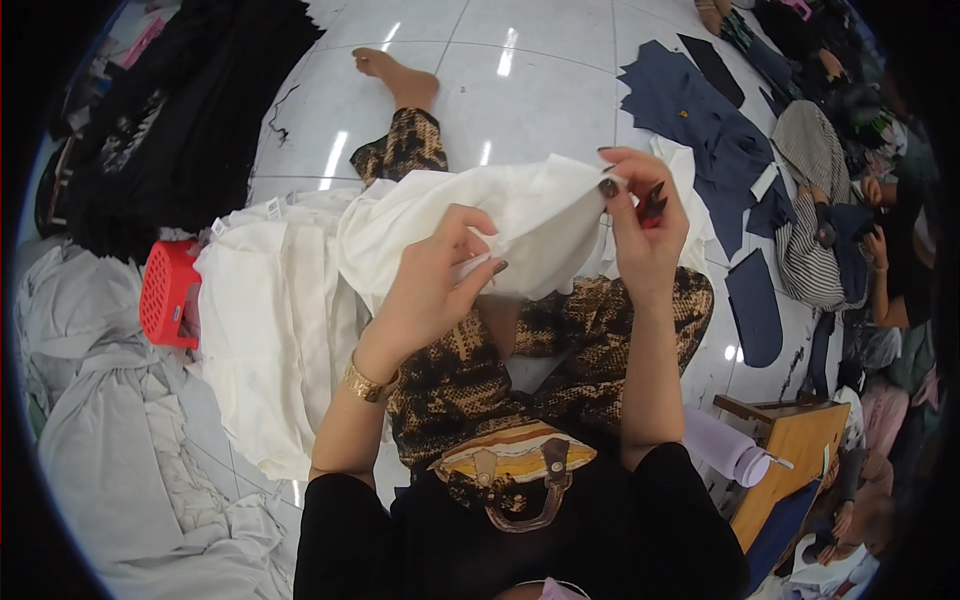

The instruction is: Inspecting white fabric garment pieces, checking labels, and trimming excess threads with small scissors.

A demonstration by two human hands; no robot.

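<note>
A white cloth piece (450, 215) is stretched in front of me above my lap. My left hand (437, 270) is closed on its near edge, thumb and fingers pinching the fabric. Higher and to the right, my right hand (645, 220) pinches the cloth's upper right corner between thumb and fingertips. A small black-and-red tool (654, 204) is tucked in the right palm; its exact kind is mostly hidden by the fingers. Beside my left forearm lies a stack of white fabric pieces (275, 310).
A red plastic stool (168, 295) stands left of the stack. Grey cloth (90, 420) is heaped at far left, black fabric (190, 110) above. Navy cut pieces (690, 130) lie on the tiles at right. A lilac bottle (725, 447) lies by a wooden stand (785, 465). Other people sit at right.
</note>
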